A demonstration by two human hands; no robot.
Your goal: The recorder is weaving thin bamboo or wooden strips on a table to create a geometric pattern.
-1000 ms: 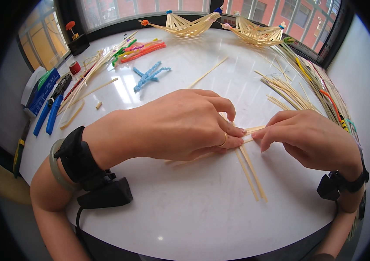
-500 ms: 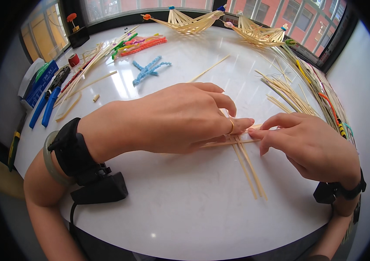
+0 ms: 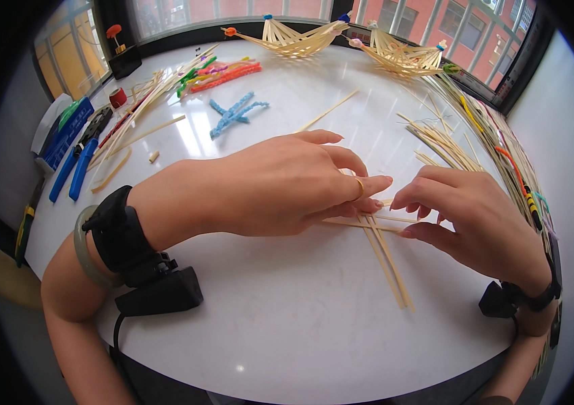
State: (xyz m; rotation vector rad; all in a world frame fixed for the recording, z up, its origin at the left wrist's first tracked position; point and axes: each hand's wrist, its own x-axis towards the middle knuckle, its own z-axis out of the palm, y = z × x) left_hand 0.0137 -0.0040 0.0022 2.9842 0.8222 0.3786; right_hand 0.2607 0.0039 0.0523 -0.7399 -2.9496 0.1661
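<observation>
Thin, pale bamboo strips (image 3: pixel 387 265) lie crossed on the white table, two of them pointing toward me. Over the crossing, my left hand (image 3: pixel 300 179) is bent, palm down, and its thumb presses on the strips. That hand's index finger is stretched just above them and wears a gold ring. My palm and fingers hide much of the crossing. Just to the right, my right hand (image 3: pixel 466 209) has its thumb and fingers apart around the right ends of the sideways strips. Its thumb tip is at one strip's end; I see nothing gripped there.
Loose strips (image 3: pixel 455 145) lie behind my right hand. Two woven bamboo pieces (image 3: pixel 293 44) stand at the back. Coloured fuzzy stems (image 3: pixel 223 75) and a blue fuzzy cross (image 3: pixel 233 115) lie further left. Blue-handled pliers (image 3: pixel 81 162) and a blue box (image 3: pixel 64 128) are at the left edge.
My right hand's thumb and fingers have spread apart and drawn slightly away from the crossing. The left hand stays over the strips, nearly unmoved.
</observation>
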